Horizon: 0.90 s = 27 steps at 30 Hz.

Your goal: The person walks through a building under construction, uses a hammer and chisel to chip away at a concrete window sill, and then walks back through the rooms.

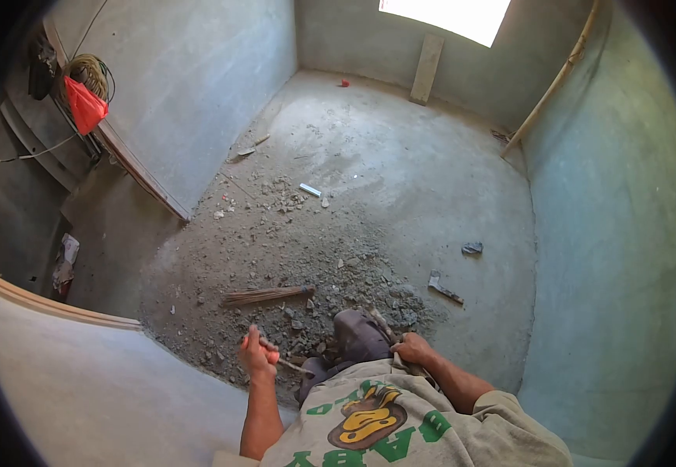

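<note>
My left hand (257,360) is closed around a tool with an orange grip (273,356); a thin, dull shaft reaches from it toward my legs, and I cannot make out its kind. My right hand (410,349) is closed beside my knee, at the lower end of a pale, stick-like piece (382,322) whose far end lies over the rubble. Broken grey rubble (338,280) spreads over the floor in front of my bent legs. A twig broom (268,296) lies on it, ahead of my left hand.
A hatchet-like tool (445,287) and a dark chunk (472,248) lie to the right. Farther off are a trowel (245,152) and a pale bar (311,190). A plank (428,70) and a long pole (560,78) lean on walls. A doorway opens at left.
</note>
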Motion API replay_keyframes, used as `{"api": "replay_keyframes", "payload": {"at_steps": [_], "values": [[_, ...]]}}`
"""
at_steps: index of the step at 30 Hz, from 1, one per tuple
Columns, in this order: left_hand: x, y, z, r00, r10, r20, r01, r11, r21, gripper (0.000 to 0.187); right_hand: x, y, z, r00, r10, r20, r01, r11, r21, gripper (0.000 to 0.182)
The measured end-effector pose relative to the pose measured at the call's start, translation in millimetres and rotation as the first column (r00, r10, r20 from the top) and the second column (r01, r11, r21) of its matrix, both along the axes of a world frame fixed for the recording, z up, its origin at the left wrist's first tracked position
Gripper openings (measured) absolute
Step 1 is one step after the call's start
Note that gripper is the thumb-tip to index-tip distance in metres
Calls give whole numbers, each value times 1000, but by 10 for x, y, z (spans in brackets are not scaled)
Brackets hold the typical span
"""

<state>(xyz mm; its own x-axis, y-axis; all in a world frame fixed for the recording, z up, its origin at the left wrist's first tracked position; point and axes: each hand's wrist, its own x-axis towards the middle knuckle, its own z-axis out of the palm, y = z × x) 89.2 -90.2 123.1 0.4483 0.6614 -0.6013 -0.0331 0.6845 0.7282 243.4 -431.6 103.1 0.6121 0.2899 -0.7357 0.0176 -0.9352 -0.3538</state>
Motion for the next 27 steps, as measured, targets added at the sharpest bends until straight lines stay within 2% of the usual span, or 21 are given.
{"api": "replay_keyframes", "payload": {"at_steps": [2, 3, 6, 7, 8, 11, 12, 13, 14, 15, 16, 17, 18, 19, 20, 22, 23, 24, 26, 27], "values": [[170, -162, 89, 999, 37, 16, -36, 999, -12, 29, 39, -311, -491, 1000, 22, 6, -22, 1000, 19, 50], [234, -215, 123, 997, 63, 41, -62, 998, -29, 29, 106, -185, -6, 997, -81, -15, 80, 996, -42, 48], [246, -406, 118, 991, 68, 114, -62, 996, -60, 29, 254, -353, 100, 992, -124, 25, 125, 991, -45, 46], [232, -491, 72, 992, 89, 86, -85, 995, -44, 31, 334, -456, 22, 994, -107, 11, 107, 993, -43, 44], [194, -565, 8, 992, 109, 66, -106, 993, -47, 33, 407, -618, -224, 995, -97, 33, 98, 995, -10, 46], [122, -895, -207, 975, 223, 9, -222, 972, -77, 37, 683, -1034, -268, 999, -23, -41, 26, 997, 77, 41], [140, -1078, -337, 976, 218, 22, -216, 974, -66, 37, 774, -1223, -336, 998, -13, -63, 20, 993, 121, 39], [176, -1254, -483, 975, 221, 15, -219, 972, -88, 37, 881, -1434, -386, 982, -47, -183, 86, 974, 211, 29], [302, -1363, -558, 977, 215, -2, -214, 971, -103, 38, 1098, -1604, -494, 980, -61, -190, 105, 968, 228, 29], [610, -1491, -694, 989, 148, -13, -148, 980, -135, 39, 1279, -1721, -672, 941, 339, 12, -329, 906, 267, 23], [699, -1771, -777, 995, 77, -66, -87, 980, -180, 40, 1121, -1931, -853, 724, 665, 183, -690, 687, 228, 18], [961, -2134, -675, 999, 23, -41, -31, 980, -196, 41, 1152, -2264, -926, 735, 514, 443, -677, 510, 531, 15], [1329, -2524, -544, 1000, -21, 16, 24, 974, -225, 42, 1170, -2357, -338, 861, 91, 501, -509, 139, 849, 24], [1594, -2888, -447, 999, -29, 42, 39, 966, -256, 42, 1116, -2411, -34, 989, 34, -146, 114, 467, 877, 26], [1894, -3192, -348, 993, -76, 96, 98, 962, -255, 41, 1190, -2451, 153, 706, -233, -669, 632, 633, 446, 28], [2360, -3643, -203, 978, -123, 166, 162, 955, -248, 40, 1375, -2538, 358, 850, -219, -478, 469, 729, 499, 31], [2522, -3820, -155, 947, -203, 247, 259, 941, -218, 39, 1521, -2603, 232, 916, -165, -367, 352, 771, 532, 30], [2652, -3940, -120, 905, -287, 314, 353, 919, -178, 38, 1601, -2631, 257, 915, -172, -364, 356, 766, 535, 30], [2846, -4023, -79, 909, -301, 286, 353, 924, -149, 35, 1808, -2620, 329, 909, -324, -263, 399, 859, 321, 30], [2926, -4030, -58, 905, -333, 264, 373, 920, -123, 34, 1897, -2647, 404, 924, -316, -215, 376, 855, 357, 27]]}}
